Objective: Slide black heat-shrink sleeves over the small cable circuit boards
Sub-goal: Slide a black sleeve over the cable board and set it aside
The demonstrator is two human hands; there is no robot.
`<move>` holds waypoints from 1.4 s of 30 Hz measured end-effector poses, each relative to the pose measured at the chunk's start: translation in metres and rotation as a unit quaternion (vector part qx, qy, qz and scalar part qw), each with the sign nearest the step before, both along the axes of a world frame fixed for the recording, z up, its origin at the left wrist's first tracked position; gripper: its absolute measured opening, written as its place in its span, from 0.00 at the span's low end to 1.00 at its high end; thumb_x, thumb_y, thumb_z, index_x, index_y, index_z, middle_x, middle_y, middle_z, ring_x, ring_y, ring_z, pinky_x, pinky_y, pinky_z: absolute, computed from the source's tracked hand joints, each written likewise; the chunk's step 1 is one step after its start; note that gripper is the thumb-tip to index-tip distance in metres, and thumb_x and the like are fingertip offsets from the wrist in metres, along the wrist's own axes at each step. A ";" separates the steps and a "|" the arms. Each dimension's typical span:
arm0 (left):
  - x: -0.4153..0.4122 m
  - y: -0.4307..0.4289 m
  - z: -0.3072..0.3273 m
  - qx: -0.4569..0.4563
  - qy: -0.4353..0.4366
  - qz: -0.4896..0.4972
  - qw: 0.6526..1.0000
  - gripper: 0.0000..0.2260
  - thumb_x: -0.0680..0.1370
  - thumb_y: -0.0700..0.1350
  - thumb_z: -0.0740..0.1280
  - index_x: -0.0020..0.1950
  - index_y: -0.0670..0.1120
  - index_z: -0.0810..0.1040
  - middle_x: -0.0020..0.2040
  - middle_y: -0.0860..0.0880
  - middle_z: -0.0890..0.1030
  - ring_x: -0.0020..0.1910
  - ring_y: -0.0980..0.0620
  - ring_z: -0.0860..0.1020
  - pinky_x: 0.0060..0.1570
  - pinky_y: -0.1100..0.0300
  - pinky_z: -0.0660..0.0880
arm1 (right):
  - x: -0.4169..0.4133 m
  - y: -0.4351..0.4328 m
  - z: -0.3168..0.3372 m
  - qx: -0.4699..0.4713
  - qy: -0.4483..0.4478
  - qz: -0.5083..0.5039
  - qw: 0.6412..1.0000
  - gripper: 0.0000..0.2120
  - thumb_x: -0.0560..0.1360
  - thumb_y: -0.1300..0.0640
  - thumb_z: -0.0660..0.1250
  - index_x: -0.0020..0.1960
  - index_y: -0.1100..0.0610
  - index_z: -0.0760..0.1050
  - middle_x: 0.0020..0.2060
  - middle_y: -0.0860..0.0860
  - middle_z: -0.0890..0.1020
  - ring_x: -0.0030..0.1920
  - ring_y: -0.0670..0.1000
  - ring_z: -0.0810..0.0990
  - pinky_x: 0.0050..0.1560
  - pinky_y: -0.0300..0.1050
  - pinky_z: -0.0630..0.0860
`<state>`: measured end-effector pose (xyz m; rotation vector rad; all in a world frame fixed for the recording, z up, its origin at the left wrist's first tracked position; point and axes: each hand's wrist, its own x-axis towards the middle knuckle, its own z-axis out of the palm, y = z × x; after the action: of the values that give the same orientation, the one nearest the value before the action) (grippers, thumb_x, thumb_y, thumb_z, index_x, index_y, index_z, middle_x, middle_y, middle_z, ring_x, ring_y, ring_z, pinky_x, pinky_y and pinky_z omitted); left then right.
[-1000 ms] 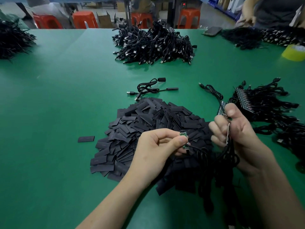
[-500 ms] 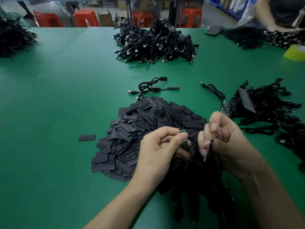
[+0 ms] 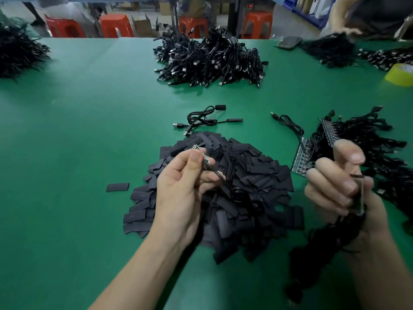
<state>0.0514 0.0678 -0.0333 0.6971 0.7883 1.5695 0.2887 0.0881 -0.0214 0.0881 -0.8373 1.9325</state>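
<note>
A large heap of flat black heat-shrink sleeves (image 3: 252,175) lies on the green table (image 3: 89,130) in front of me. My left hand (image 3: 181,186) hovers over the heap's left side and pinches a small cable circuit board (image 3: 202,156) between thumb and forefinger, its black cable trailing down to the right. My right hand (image 3: 342,186) is off to the right of the heap, gripping a bundle of black cables (image 3: 324,247) that hangs below it, with a thin board edge showing between its fingers.
A panel of joined circuit boards with cables (image 3: 306,157) lies at right. Two loose cables (image 3: 205,119) sit beyond the heap, a big cable pile (image 3: 210,59) farther back. One stray sleeve (image 3: 117,187) lies at left. Yellow tape roll (image 3: 401,73), another person's hand far right.
My hands have drawn apart: the left moved up and left with its board, the right swung out to the right with the cable bundle.
</note>
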 end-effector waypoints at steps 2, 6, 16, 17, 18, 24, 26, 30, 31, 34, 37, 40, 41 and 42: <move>-0.005 0.001 0.003 0.002 -0.002 -0.001 1.000 0.07 0.73 0.49 0.69 0.41 0.51 0.87 0.36 0.52 0.83 0.27 0.60 0.79 0.33 0.68 0.79 | 0.009 0.008 0.001 -0.017 0.029 0.030 0.999 0.10 0.79 0.70 0.67 0.58 0.63 0.72 0.44 0.64 0.81 0.37 0.53 0.71 0.41 0.49 0.81; -0.009 0.002 0.007 0.001 0.013 -0.014 1.000 0.07 0.71 0.51 0.71 0.40 0.52 0.87 0.36 0.52 0.83 0.25 0.60 0.76 0.32 0.66 0.79 | 0.039 0.015 -0.008 -0.095 -0.027 -0.007 0.995 0.08 0.83 0.64 0.63 0.62 0.59 0.70 0.47 0.62 0.79 0.41 0.54 0.74 0.44 0.49 0.81; -0.006 -0.002 0.004 0.019 0.163 -0.053 0.985 0.05 0.72 0.52 0.74 0.41 0.52 0.86 0.36 0.51 0.84 0.25 0.56 0.79 0.34 0.59 0.81 | 0.046 0.012 -0.028 -0.031 -0.670 -0.373 0.640 0.09 0.71 0.57 0.78 0.49 0.53 0.82 0.36 0.53 0.85 0.34 0.45 0.79 0.43 0.37 0.74; -0.006 -0.002 0.004 0.028 0.175 -0.052 0.983 0.04 0.73 0.51 0.74 0.41 0.51 0.86 0.34 0.52 0.83 0.26 0.55 0.80 0.33 0.61 0.81 | 0.045 0.011 -0.026 -0.012 -0.691 -0.400 0.601 0.06 0.73 0.56 0.77 0.49 0.51 0.82 0.37 0.51 0.85 0.36 0.44 0.80 0.43 0.35 0.74; -0.006 -0.003 0.004 0.035 0.187 -0.050 0.980 0.04 0.74 0.50 0.74 0.41 0.51 0.85 0.33 0.52 0.82 0.27 0.55 0.80 0.32 0.62 0.80 | 0.041 0.010 -0.022 0.008 -0.710 -0.432 0.556 0.04 0.75 0.54 0.75 0.48 0.48 0.82 0.39 0.46 0.85 0.39 0.41 0.81 0.44 0.34 0.73; -0.006 -0.001 0.000 0.136 0.356 0.043 0.923 0.05 0.73 0.45 0.76 0.39 0.53 0.83 0.38 0.54 0.80 0.35 0.55 0.73 0.38 0.65 0.69 | -0.034 -0.014 -0.003 0.197 -0.615 -0.348 0.680 0.11 0.80 0.45 0.61 0.52 0.44 0.83 0.50 0.39 0.85 0.53 0.42 0.83 0.51 0.41 0.77; -0.007 0.001 -0.001 0.135 0.358 0.062 0.922 0.04 0.73 0.45 0.75 0.39 0.53 0.83 0.39 0.53 0.80 0.36 0.55 0.73 0.39 0.66 0.69 | -0.055 -0.021 -0.005 0.249 -0.597 -0.257 0.718 0.12 0.81 0.46 0.61 0.54 0.47 0.82 0.50 0.42 0.86 0.54 0.45 0.84 0.55 0.39 0.77; -0.011 0.004 -0.003 0.121 0.342 0.050 0.931 0.06 0.73 0.45 0.75 0.39 0.57 0.84 0.39 0.51 0.80 0.37 0.47 0.72 0.39 0.63 0.69 | -0.073 -0.027 -0.013 0.162 -0.544 -0.220 0.793 0.06 0.81 0.50 0.65 0.50 0.51 0.79 0.45 0.47 0.88 0.50 0.45 0.86 0.51 0.34 0.77; -0.010 0.004 -0.005 0.124 0.337 0.042 0.932 0.06 0.73 0.46 0.75 0.39 0.57 0.84 0.39 0.51 0.80 0.36 0.46 0.72 0.39 0.63 0.69 | -0.076 -0.028 -0.015 0.129 -0.537 -0.222 0.803 0.07 0.81 0.50 0.65 0.50 0.52 0.79 0.44 0.49 0.88 0.48 0.46 0.86 0.49 0.34 0.78; -0.008 0.003 -0.008 0.117 0.329 0.019 0.937 0.01 0.72 0.52 0.75 0.40 0.58 0.84 0.39 0.48 0.80 0.37 0.38 0.75 0.39 0.52 0.73 | -0.082 -0.027 -0.019 0.060 -0.504 -0.207 0.837 0.08 0.82 0.55 0.64 0.51 0.58 0.79 0.42 0.56 0.87 0.45 0.54 0.87 0.47 0.46 0.82; -0.009 0.004 -0.012 0.117 0.328 -0.003 0.938 0.03 0.74 0.53 0.72 0.43 0.57 0.85 0.40 0.51 0.81 0.38 0.45 0.79 0.42 0.48 0.77 | -0.083 -0.027 -0.018 0.003 -0.445 -0.186 0.876 0.11 0.81 0.54 0.63 0.44 0.56 0.80 0.38 0.59 0.86 0.39 0.56 0.86 0.43 0.47 0.82; -0.014 0.008 -0.014 0.151 0.430 -0.017 0.890 0.07 0.78 0.52 0.69 0.49 0.56 0.87 0.45 0.54 0.84 0.48 0.51 0.82 0.50 0.58 0.77 | -0.083 -0.026 -0.013 -0.054 -0.351 -0.176 0.918 0.12 0.80 0.52 0.62 0.41 0.53 0.78 0.29 0.55 0.79 0.30 0.53 0.80 0.35 0.46 0.80; -0.018 0.010 -0.016 0.171 0.477 -0.036 0.861 0.06 0.79 0.51 0.70 0.50 0.55 0.87 0.46 0.55 0.84 0.48 0.51 0.82 0.50 0.59 0.76 | -0.081 -0.025 -0.010 -0.084 -0.308 -0.170 0.932 0.12 0.81 0.52 0.62 0.41 0.54 0.78 0.27 0.53 0.76 0.27 0.52 0.78 0.32 0.45 0.79; -0.023 0.011 -0.017 0.194 0.529 -0.059 0.824 0.05 0.78 0.51 0.72 0.51 0.54 0.87 0.46 0.56 0.83 0.48 0.52 0.81 0.50 0.59 0.76 | -0.078 -0.023 -0.007 -0.120 -0.268 -0.164 0.942 0.13 0.80 0.51 0.61 0.41 0.54 0.76 0.25 0.51 0.73 0.25 0.50 0.75 0.28 0.44 0.77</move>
<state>0.0286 0.0790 -0.0506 1.9673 1.1776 1.1433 0.2111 0.0648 -0.0284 -0.7123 -0.8866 1.7381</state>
